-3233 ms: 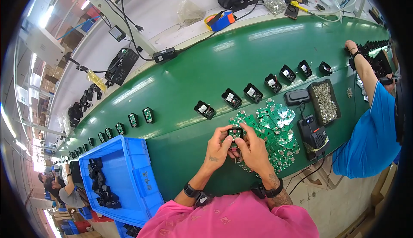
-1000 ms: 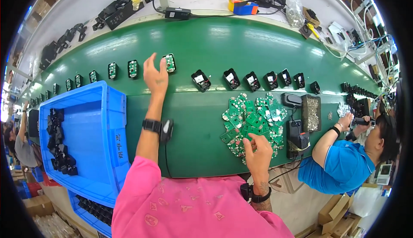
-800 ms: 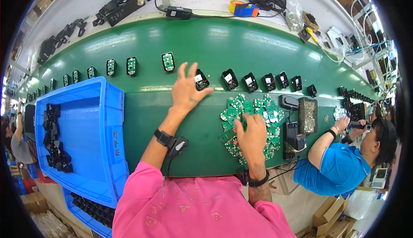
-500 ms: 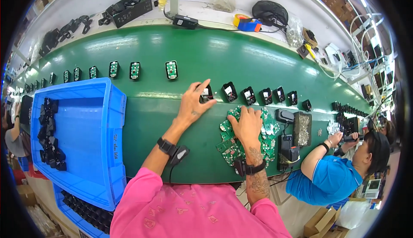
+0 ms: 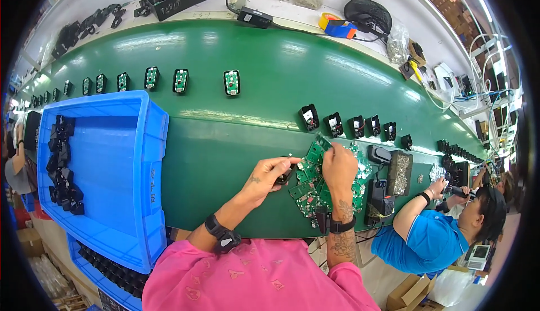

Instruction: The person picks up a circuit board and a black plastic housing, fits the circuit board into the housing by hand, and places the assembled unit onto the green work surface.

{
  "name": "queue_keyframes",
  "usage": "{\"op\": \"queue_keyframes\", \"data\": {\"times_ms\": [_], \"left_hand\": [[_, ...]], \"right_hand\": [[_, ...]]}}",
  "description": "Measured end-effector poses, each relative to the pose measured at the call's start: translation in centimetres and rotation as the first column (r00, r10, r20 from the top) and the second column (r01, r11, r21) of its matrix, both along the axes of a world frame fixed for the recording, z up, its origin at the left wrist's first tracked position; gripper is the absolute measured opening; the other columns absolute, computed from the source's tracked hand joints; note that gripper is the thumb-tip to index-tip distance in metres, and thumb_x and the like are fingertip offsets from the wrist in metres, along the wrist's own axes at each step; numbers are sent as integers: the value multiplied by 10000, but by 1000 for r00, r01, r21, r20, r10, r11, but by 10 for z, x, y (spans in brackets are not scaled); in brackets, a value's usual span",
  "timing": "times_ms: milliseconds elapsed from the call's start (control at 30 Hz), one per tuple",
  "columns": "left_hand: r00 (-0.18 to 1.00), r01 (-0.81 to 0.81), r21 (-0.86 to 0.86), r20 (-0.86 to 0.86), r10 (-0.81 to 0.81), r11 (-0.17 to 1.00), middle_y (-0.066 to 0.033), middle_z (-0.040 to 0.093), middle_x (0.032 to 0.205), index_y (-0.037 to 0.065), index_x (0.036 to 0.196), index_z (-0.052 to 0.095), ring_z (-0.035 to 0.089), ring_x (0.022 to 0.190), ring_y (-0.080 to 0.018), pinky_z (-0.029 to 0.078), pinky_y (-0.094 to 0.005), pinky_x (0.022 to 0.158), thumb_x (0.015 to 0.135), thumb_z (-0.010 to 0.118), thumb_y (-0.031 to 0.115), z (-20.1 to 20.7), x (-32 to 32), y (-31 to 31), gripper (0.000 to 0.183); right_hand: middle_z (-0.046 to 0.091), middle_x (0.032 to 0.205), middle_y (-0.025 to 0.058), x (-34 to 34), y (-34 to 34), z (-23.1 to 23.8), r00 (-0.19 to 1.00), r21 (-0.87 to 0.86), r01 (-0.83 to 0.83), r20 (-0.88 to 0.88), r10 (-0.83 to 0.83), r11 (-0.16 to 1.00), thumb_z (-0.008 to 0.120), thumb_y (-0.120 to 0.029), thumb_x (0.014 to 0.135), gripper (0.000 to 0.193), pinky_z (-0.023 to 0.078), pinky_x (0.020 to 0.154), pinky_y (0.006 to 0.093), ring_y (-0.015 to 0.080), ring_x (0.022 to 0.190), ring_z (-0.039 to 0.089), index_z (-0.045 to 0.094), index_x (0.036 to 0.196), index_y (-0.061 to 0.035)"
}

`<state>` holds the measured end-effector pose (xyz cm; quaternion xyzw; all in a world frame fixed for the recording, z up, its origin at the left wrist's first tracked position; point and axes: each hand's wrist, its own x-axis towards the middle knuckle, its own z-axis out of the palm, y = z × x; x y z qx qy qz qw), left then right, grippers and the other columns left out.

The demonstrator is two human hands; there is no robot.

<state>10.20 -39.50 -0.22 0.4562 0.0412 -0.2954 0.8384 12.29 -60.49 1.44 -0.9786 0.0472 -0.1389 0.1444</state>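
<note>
My left hand [image 5: 261,183] is closed round a small black plastic housing [image 5: 285,176], mostly hidden by the fingers, just left of a heap of green circuit boards [image 5: 306,192]. Over that heap, my right hand [image 5: 340,167] pinches one green circuit board [image 5: 322,142] by its edge. Beyond my hands stands a row of open black housings [image 5: 309,117] with white and red parts inside. Farther left, another row of housings holds fitted green boards, the nearest being one housing with a board [image 5: 231,82].
A large blue crate [image 5: 147,159] with black parts stands at the left. Right of the heap lie a black power-tool-like device [image 5: 380,203] and a tray of small metal pieces [image 5: 400,174]. A co-worker in a blue shirt [image 5: 413,226] sits at the right. A shelf [image 5: 281,8] runs behind the green bench.
My left hand has taken a black housing from the row and drawn it back towards me. My right hand has lifted a circuit board's edge from the heap. The view has shifted slightly.
</note>
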Motion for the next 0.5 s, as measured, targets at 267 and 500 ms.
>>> {"op": "queue_keyframes", "data": {"times_ms": [267, 500], "left_hand": [[980, 195, 47, 18, -196, 980, -13, 676, 921, 42, 1120, 689, 614, 785, -48, 487, -199, 633, 982, 554, 341, 18, -7, -16, 356], [986, 162, 126, -58, -156, 979, 18, 659, 852, 79, 1076, 704, 598, 726, -50, 479, -210, 606, 963, 575, 327, 20, -7, -20, 302]], "right_hand": [[679, 823, 137, -48, 19, 35, 987, 584, -156, 75, 139, 796, 672, -36, 838, 139, 493, 582, 311, 216, 647, 644, 690, 967, 13], [684, 897, 129, -60, 17, 37, 938, 456, -340, 222, 265, 823, 666, 15, 836, 149, 519, 690, 299, 216, 777, 659, 696, 981, 2]]}}
